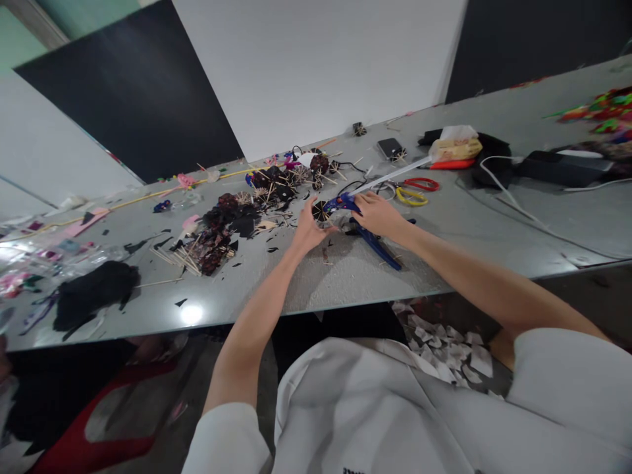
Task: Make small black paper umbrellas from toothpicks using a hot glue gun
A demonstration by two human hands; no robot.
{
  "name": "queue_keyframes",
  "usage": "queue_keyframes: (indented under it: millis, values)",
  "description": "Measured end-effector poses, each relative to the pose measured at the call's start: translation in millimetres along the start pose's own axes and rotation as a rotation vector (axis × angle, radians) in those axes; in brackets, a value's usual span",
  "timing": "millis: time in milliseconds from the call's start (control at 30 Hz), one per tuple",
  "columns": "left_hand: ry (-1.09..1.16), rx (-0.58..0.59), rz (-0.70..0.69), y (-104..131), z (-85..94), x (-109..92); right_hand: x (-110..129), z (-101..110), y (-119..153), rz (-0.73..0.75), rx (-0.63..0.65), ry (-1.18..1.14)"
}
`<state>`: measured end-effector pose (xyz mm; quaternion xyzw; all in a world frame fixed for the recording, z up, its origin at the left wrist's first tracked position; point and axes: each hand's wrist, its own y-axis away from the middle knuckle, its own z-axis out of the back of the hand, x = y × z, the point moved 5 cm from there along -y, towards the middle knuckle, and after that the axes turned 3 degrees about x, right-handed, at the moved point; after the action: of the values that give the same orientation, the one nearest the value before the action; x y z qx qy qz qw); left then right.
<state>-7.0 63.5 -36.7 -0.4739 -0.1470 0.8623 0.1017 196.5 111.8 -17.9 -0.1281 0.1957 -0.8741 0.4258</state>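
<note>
My left hand (pixel 307 227) holds a small dark round piece with pale sticks fanned out like spokes (pixel 320 210) between thumb and fingers. Closed around a blue glue gun (pixel 340 203) is my right hand (pixel 378 214), and the gun's nose points at the round piece. A long whitish glue stick (pixel 392 174) runs out of its back. Below my right hand lies a tool with dark blue handles (pixel 378 247), partly hidden. Scissors with red and yellow handles (pixel 417 191) rest just beyond that hand.
Dark crumpled pieces with sticks (pixel 212 243) and more spoked pieces (pixel 286 181) lie left and beyond. A phone (pixel 390 146), a yellowish packet (pixel 457 148) and a white cable (pixel 533 214) are right. Black cloth (pixel 96 293) lies far left. Paper scraps (pixel 454 349) show below the table edge.
</note>
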Motion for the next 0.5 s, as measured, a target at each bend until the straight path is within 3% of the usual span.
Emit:
queue_keyframes:
  millis: [200,500]
  values:
    - [-0.01,-0.019,-0.036,-1.9,-2.3,5.5,1.6,1.0,0.5,0.012,-0.022,0.002]
    - [0.112,-0.081,0.084,-4.6,4.3,7.4,-6.6,2.0,1.7,-0.094,-0.093,-0.052]
